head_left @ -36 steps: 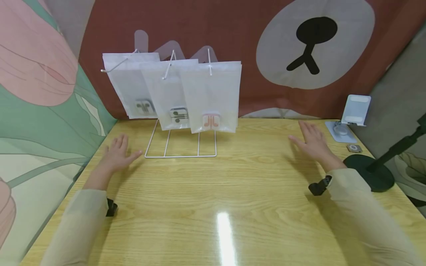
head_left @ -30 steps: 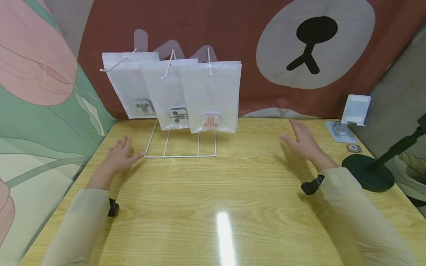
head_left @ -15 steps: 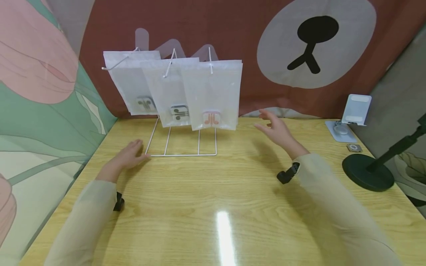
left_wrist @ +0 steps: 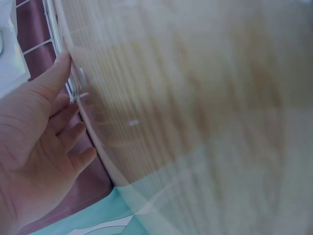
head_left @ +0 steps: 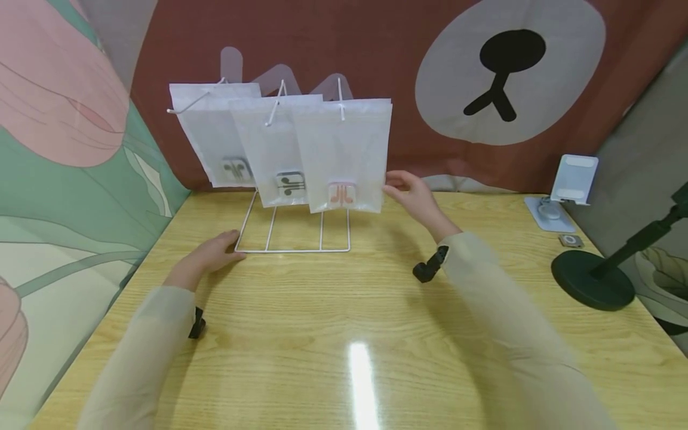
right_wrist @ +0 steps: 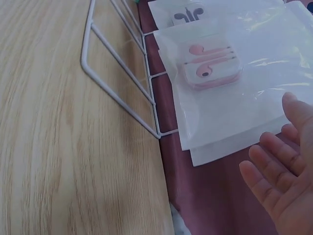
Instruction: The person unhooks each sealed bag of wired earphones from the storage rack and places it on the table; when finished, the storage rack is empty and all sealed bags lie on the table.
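Note:
A white wire display rack [head_left: 292, 251] stands at the back left of the table, with frosted zip bags hanging on its three hooks. Pink wired earphones in a clear case [head_left: 341, 193] show through the right-hand bag [head_left: 344, 137]. Darker earphones show in the middle bag [head_left: 269, 143] and the left bag [head_left: 206, 131]. My left hand [head_left: 212, 254] is at the rack's front-left corner, its thumb over the base wire [left_wrist: 56, 36] in the left wrist view. Beside the right bag's edge is my right hand [head_left: 414, 197], fingers loosely bent and thumb apart, holding nothing.
On the right of the wooden table [head_left: 301, 334] stand a light phone stand [head_left: 572, 179], a small square gadget [head_left: 571, 240] and a black round-based stand [head_left: 593, 279]. A brown bear-print cloth [head_left: 398, 54] hangs right behind the rack.
My right hand has swept left from near the phone stand to the right bag's edge. My left hand has shifted right onto the rack's corner, and its spread fingers have drawn together.

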{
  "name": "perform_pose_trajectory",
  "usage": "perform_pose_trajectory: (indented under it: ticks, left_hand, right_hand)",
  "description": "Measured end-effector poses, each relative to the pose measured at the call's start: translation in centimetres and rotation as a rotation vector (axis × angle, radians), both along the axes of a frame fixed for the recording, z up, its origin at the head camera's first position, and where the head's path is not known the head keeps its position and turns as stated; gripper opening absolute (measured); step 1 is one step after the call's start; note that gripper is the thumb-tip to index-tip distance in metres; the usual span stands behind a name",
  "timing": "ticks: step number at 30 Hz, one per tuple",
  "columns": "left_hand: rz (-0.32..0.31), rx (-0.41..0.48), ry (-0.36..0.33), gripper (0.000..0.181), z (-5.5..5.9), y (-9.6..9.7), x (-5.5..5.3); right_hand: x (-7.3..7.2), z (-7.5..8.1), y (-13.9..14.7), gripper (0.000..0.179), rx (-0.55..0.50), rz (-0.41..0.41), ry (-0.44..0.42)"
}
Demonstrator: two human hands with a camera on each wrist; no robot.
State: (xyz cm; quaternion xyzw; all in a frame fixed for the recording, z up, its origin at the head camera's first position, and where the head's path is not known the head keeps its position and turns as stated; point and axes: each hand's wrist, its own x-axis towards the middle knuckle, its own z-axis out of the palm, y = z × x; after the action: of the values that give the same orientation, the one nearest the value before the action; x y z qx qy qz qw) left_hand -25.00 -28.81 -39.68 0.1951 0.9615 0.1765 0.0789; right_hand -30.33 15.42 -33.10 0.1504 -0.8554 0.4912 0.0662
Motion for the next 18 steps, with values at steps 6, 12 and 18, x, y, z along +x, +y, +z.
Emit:
perform_pose_trajectory:
  ticks: [6, 12, 18]
  left_hand:
    - [-0.015, 0.012, 0.050, 0.027, -0.1, 0.4, -0.4]
    - [0.042, -0.041, 0.012, 0.039, -0.1, 0.6, -0.6]
    - [0.063, -0.070, -0.011, 0.049, 0.1, 0.8, -0.5]
  right_hand:
    - [-0.8, -0.1, -1.4, 0.036, -0.115, -0.070, -0.031]
    - [-1.1, -0.6, -2.4, 0.026, -0.210, -0.124, -0.058]
    - [-0.8, -1.1, -2.9, 0.022, -0.277, -0.129, -0.031]
